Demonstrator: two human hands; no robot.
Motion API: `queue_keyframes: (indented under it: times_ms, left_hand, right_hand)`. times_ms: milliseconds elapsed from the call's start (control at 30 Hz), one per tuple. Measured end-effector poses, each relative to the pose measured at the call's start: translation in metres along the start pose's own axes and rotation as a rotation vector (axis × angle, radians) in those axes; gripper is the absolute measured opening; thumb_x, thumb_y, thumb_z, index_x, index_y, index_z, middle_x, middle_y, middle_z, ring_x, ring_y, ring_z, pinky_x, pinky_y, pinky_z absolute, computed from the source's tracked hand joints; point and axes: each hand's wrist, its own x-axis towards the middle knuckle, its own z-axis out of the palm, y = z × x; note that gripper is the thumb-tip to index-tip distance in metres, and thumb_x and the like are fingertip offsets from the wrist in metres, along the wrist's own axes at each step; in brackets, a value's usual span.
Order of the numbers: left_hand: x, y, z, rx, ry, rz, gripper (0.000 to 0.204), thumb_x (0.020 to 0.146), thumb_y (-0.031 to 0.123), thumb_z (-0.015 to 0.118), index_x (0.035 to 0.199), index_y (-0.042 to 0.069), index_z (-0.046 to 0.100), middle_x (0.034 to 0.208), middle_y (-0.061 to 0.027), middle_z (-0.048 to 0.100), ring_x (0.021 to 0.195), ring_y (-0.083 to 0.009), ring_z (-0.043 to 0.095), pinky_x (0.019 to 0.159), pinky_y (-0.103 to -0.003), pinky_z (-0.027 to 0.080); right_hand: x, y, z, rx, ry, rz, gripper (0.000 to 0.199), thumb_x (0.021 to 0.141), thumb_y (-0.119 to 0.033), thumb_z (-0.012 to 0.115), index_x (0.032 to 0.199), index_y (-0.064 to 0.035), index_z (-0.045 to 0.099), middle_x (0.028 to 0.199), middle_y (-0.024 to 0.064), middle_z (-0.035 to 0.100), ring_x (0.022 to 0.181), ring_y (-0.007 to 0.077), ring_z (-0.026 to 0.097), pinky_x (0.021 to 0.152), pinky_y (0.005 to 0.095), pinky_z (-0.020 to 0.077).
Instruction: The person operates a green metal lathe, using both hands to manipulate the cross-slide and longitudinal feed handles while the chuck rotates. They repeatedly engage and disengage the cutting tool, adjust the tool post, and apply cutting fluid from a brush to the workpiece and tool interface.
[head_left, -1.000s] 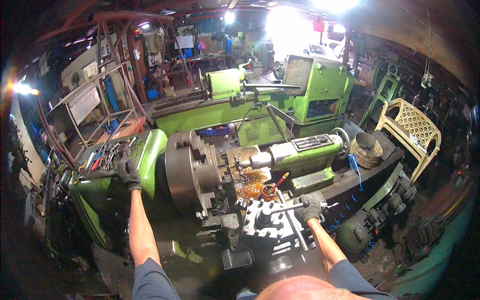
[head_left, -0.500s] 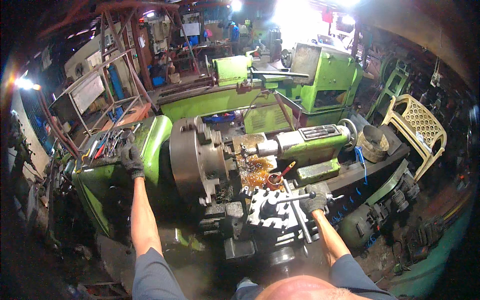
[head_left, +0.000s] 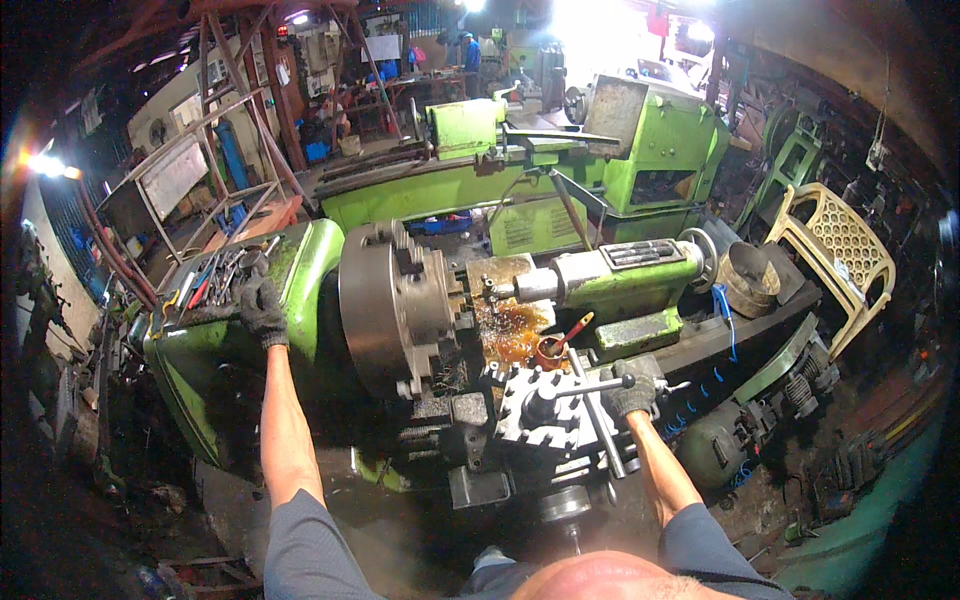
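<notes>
Dark work gloves (head_left: 263,310), grey sleeves (head_left: 300,545)

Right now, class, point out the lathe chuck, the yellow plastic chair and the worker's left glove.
lathe chuck (head_left: 392,305), head view, on its round steel rim.
yellow plastic chair (head_left: 845,240), head view, on its lattice backrest.
left glove (head_left: 263,310), head view, on the back of the hand.

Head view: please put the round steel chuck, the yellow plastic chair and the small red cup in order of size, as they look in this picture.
1. Round steel chuck, largest.
2. Yellow plastic chair; it stands farther from the camera, so its true size against the chuck is unsure.
3. Small red cup, clearly smallest.
</notes>
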Motion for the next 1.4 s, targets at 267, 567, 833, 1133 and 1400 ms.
queue_keyframes:
  times_ms: [267, 567, 833, 1133, 1400]
  left_hand:
    - [-0.001, 0.015, 0.0, -0.079, 0.035, -0.02, 0.022, 0.097, 0.026, 0.062, 0.101, 0.005, 0.066, 0.101, -0.0122, 0.068, 0.098, -0.0285, 0.064, 0.091, -0.04, 0.049]
    - [0.003, 0.006, 0.003, -0.064, 0.024, 0.026, 0.022, 0.097, 0.027, 0.062, 0.096, 0.006, 0.067, 0.098, -0.0107, 0.069, 0.095, -0.0275, 0.065, 0.089, -0.039, 0.05]
    - [0.0, 0.003, 0.005, -0.092, 0.02, -0.014, 0.021, 0.097, 0.026, 0.061, 0.095, 0.006, 0.067, 0.095, -0.0113, 0.068, 0.093, -0.0266, 0.065, 0.087, -0.038, 0.05]
    - [0.0, 0.015, 0.003, -0.066, 0.0, -0.012, 0.021, 0.098, 0.027, 0.06, 0.099, 0.007, 0.066, 0.101, -0.012, 0.067, 0.097, -0.0285, 0.063, 0.089, -0.04, 0.048]
    - [0.003, -0.004, -0.007, -0.047, 0.001, -0.036, 0.023, 0.098, 0.028, 0.061, 0.101, 0.005, 0.066, 0.102, -0.0125, 0.068, 0.099, -0.0297, 0.064, 0.092, -0.04, 0.049]
  right_hand:
    - [0.0, 0.006, 0.007, 0.007, 0.05, -0.007, 0.032, 0.087, -0.046, 0.059, 0.084, -0.0138, 0.06, 0.08, 0.0167, 0.066, 0.08, 0.0413, 0.066, 0.071, 0.053, 0.049]
    - [-0.001, 0.005, 0.011, 0.05, 0.085, 0.015, 0.032, 0.084, -0.045, 0.062, 0.081, -0.0139, 0.06, 0.078, 0.0159, 0.066, 0.077, 0.0421, 0.065, 0.069, 0.0517, 0.0504]
    - [-0.002, 0.006, 0.011, 0.081, 0.155, -0.03, 0.033, 0.083, -0.044, 0.067, 0.079, -0.0121, 0.059, 0.073, 0.015, 0.063, 0.073, 0.0401, 0.063, 0.066, 0.0486, 0.0485]
    - [-0.003, 0.007, 0.009, 0.065, 0.124, -0.006, 0.034, 0.085, -0.044, 0.066, 0.079, -0.0118, 0.059, 0.074, 0.0158, 0.063, 0.076, 0.0408, 0.063, 0.068, 0.0498, 0.0485]
    - [-0.001, -0.003, 0.004, 0.042, 0.067, -0.006, 0.035, 0.086, -0.045, 0.063, 0.079, -0.0107, 0.059, 0.077, 0.0175, 0.064, 0.078, 0.0406, 0.064, 0.071, 0.0494, 0.0494]
